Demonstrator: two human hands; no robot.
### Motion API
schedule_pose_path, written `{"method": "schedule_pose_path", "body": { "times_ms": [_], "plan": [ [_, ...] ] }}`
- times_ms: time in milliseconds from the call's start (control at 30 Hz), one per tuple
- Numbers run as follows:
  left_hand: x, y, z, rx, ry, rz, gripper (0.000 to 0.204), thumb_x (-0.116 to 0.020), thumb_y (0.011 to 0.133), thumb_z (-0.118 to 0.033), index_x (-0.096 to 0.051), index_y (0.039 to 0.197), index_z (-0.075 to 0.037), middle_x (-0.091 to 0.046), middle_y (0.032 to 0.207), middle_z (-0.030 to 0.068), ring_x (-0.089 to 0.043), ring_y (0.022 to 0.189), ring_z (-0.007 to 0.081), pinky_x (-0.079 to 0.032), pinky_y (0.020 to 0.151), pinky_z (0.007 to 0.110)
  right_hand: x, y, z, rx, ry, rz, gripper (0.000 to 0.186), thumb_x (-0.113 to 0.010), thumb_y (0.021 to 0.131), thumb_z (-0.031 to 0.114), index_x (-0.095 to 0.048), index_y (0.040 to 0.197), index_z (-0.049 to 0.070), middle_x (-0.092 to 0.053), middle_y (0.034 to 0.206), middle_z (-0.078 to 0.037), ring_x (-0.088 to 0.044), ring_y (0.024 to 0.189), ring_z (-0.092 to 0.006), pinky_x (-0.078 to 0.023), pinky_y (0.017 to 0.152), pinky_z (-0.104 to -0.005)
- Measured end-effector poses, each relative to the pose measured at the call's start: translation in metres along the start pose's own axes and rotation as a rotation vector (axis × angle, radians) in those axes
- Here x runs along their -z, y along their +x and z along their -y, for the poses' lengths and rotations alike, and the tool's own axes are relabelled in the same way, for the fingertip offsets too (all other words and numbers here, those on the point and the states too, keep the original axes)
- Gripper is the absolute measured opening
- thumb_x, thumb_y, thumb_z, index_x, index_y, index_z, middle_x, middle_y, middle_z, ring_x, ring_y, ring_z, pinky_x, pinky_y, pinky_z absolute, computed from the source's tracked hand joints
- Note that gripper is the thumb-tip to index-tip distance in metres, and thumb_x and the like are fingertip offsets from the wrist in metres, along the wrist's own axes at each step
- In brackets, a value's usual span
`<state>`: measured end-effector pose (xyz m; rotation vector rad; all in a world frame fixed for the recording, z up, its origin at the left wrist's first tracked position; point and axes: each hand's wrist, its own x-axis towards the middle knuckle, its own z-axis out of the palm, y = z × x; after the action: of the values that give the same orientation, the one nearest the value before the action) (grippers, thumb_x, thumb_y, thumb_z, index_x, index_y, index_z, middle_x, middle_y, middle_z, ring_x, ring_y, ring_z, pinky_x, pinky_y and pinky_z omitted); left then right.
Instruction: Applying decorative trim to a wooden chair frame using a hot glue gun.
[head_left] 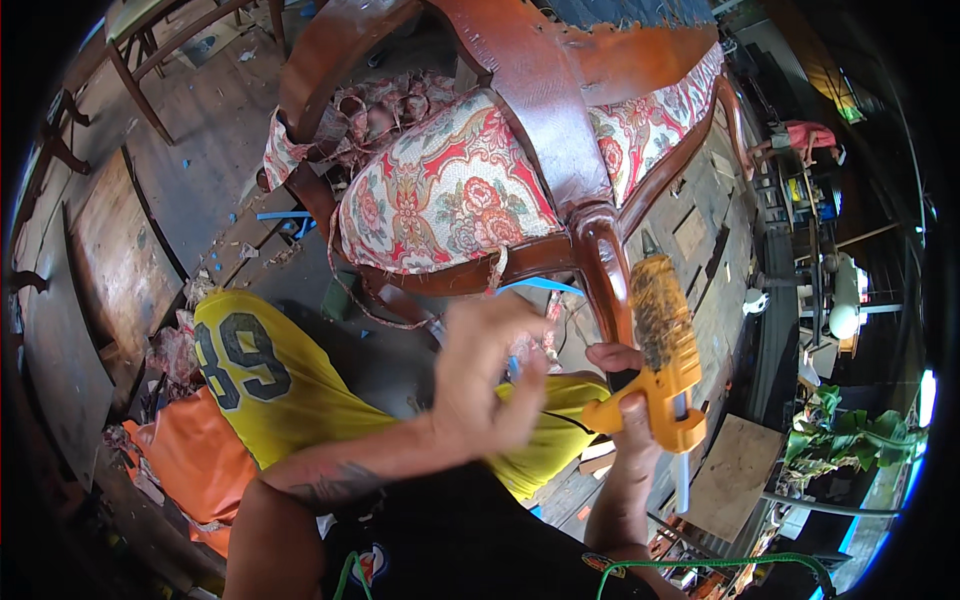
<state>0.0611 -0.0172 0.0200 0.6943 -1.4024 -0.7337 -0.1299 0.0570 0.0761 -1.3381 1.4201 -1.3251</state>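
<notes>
My right hand (pixel 622 400) grips a yellow glue gun (pixel 660 345), crusted with dried glue, its nozzle pointing up at the carved wooden leg (pixel 600 265) of a chair. The chair (pixel 540 100) lies tilted, with dark red wood and floral red-and-cream upholstery (pixel 445 190). My left hand (pixel 490 375) is raised just below the seat's front rail, blurred, fingers loosely curled and holding nothing that I can make out. Loose fabric trim (pixel 345 285) hangs from the seat's lower edge.
My knees in yellow shorts (pixel 270 375) are below the chair. Orange fabric (pixel 195 460) lies at my left. A plank floor (pixel 190 130) littered with scraps, another wooden chair (pixel 150 50) at the upper left, boards and plants at the right.
</notes>
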Motion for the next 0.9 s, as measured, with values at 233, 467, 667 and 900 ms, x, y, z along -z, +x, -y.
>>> {"method": "schedule_pose_path", "body": {
  "times_ms": [233, 467, 667, 900],
  "plan": [
    [0.006, 0.011, 0.057, 0.156, 0.415, -0.143, 0.031, -0.087, 0.086, -0.020, -0.067, 0.104, -0.005, -0.065, 0.089, 0.0057, -0.062, 0.079, 0.0206, -0.046, 0.080, 0.036, -0.004, 0.002, 0.015, 0.067, -0.440, 0.169, 0.049, -0.085, 0.088, 0.030, -0.066, 0.118, -0.003, -0.071, 0.112, -0.016, -0.068, 0.109, -0.0307, -0.053, 0.101, -0.0471],
    [0.010, 0.014, 0.059, 0.171, 0.398, -0.154, 0.021, -0.085, 0.087, -0.015, -0.070, 0.097, -0.006, -0.068, 0.083, 0.0021, -0.063, 0.074, 0.0188, -0.043, 0.079, 0.034, -0.004, 0.008, 0.018, 0.029, -0.602, 0.312, 0.039, -0.084, 0.089, 0.016, -0.068, 0.119, -0.005, -0.075, 0.109, -0.014, -0.072, 0.109, -0.0284, -0.056, 0.099, -0.0437],
    [0.010, 0.010, 0.064, 0.164, 0.354, -0.159, 0.017, -0.084, 0.088, -0.010, -0.071, 0.099, -0.006, -0.071, 0.089, 0.0034, -0.063, 0.074, 0.0168, -0.045, 0.078, 0.033, -0.010, 0.013, 0.020, -0.107, -0.476, 0.270, 0.035, -0.077, 0.096, 0.020, -0.068, 0.118, -0.005, -0.075, 0.108, -0.014, -0.072, 0.107, -0.0263, -0.056, 0.100, -0.0429],
    [0.003, 0.008, 0.064, 0.287, 0.205, -0.251, 0.017, -0.082, 0.086, -0.007, -0.069, 0.096, -0.008, -0.067, 0.086, 0.0038, -0.062, 0.073, 0.0199, -0.041, 0.075, 0.035, -0.021, 0.016, 0.014, -0.151, -0.361, 0.147, 0.027, -0.085, 0.088, 0.019, -0.076, 0.107, 0.004, -0.078, 0.092, -0.006, -0.077, 0.083, -0.0188, -0.060, 0.076, -0.0319]
  ]
}}
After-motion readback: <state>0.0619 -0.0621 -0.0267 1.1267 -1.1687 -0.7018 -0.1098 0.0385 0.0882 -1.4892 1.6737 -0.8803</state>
